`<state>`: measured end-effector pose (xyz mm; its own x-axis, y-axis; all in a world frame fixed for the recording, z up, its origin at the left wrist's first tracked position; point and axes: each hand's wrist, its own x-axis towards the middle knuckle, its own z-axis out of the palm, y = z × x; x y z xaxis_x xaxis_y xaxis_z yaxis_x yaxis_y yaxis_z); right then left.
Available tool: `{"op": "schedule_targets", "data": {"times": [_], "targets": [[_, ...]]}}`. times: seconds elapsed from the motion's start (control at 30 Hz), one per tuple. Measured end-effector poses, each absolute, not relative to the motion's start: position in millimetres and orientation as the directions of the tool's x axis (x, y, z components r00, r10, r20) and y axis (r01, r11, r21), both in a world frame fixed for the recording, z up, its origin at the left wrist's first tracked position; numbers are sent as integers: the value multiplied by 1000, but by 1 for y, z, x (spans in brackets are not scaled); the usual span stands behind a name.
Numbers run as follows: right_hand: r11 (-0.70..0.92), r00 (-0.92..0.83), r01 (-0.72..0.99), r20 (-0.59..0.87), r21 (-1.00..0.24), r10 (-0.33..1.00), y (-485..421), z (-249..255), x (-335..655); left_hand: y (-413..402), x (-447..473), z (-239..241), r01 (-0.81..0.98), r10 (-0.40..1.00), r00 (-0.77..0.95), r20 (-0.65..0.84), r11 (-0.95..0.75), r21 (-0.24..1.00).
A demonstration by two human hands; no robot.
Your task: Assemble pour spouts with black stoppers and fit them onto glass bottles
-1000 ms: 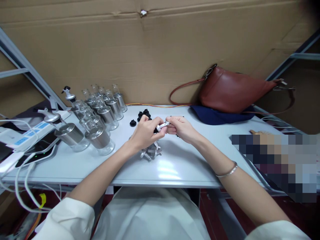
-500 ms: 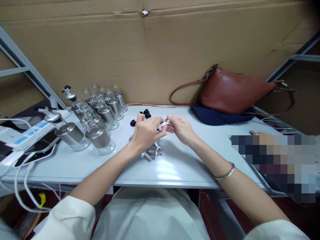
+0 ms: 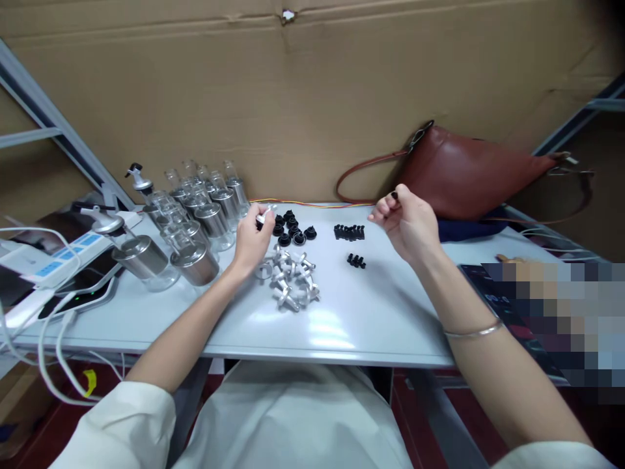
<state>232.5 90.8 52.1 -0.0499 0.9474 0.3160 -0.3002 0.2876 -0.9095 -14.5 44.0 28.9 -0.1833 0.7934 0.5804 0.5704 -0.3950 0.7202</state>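
Note:
My left hand (image 3: 251,240) is closed around a silver pourer spout (image 3: 266,215), whose end sticks out past the fingertips. Raised over the table's right side, my right hand (image 3: 413,225) pinches a small black piece (image 3: 394,195) between thumb and finger. Below and between the hands lies a pile of silver pourer spouts (image 3: 287,277). Behind that pile sit several black ribbed stoppers (image 3: 291,227). A row of small black levers (image 3: 349,232) rests left of my right hand, with a cluster of little black caps (image 3: 356,261) in front of it.
Several glass bottles with steel sleeves (image 3: 195,260) crowd the left; two carry pourers. A power strip (image 3: 68,257) with white cables lies beyond them. A brown leather bag (image 3: 469,172) rests on dark blue cloth (image 3: 466,240) at the back right. Cardboard (image 3: 312,111) walls the rear.
My hands have come apart from around a silver spout. The left moved left with a spout; the right moved up and right and now holds a small black piece.

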Motion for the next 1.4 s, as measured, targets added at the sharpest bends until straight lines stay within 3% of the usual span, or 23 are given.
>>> {"op": "schedule_targets", "data": {"times": [0.1,0.2,0.33,0.53,0.63,0.8,1.03,1.4], "targets": [[264,-77,-186,281,-947,956,100,49,247,43,-19,29,703,727,-147,671,-400,588],[260,-146,-81,270,-962,952,106,42,253,38,-13,29,808,605,-16,796,-461,367],[296,-220,151,260,-943,940,111,35,259,35,-8,24,835,533,166,829,-524,169],[298,-385,625,47,-722,922,113,25,263,36,-8,19,816,542,248,803,-564,129],[281,-395,727,-47,-626,917,114,21,264,35,-9,20,812,517,246,820,-572,117],[404,-451,822,-26,-400,892,120,16,266,36,-10,21,818,503,225,834,-562,119],[369,-493,787,-143,-495,859,119,20,266,35,-9,21,810,503,243,829,-575,112],[363,-490,809,-189,-463,851,113,27,263,34,-9,21,801,501,252,828,-588,112]]}}
